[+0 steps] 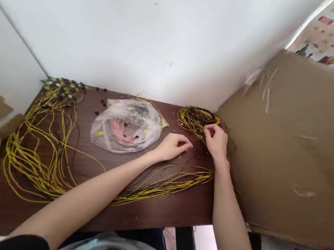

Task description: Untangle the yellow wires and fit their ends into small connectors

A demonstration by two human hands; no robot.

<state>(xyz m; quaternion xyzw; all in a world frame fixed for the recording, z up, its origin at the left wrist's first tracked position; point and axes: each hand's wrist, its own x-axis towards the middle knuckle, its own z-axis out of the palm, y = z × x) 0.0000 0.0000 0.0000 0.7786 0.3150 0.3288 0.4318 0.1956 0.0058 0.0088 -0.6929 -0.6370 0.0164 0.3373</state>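
My right hand is at the front edge of a coiled heap of yellow and black wires, its thumb and fingertips pinched together at the strands. What exactly sits in that pinch is too small to make out. My left hand hovers to the left of it, thumb and index finger pressed together, with whatever they may hold not visible. Below both hands runs a long bundle of yellow and black wires, passing behind my left forearm to a wide loop of wires on the left.
A clear plastic bag with pink and small dark pieces lies mid-table. Small black and pale connectors are piled at the back left. A cardboard box walls off the right side, and a white wall stands behind the brown table.
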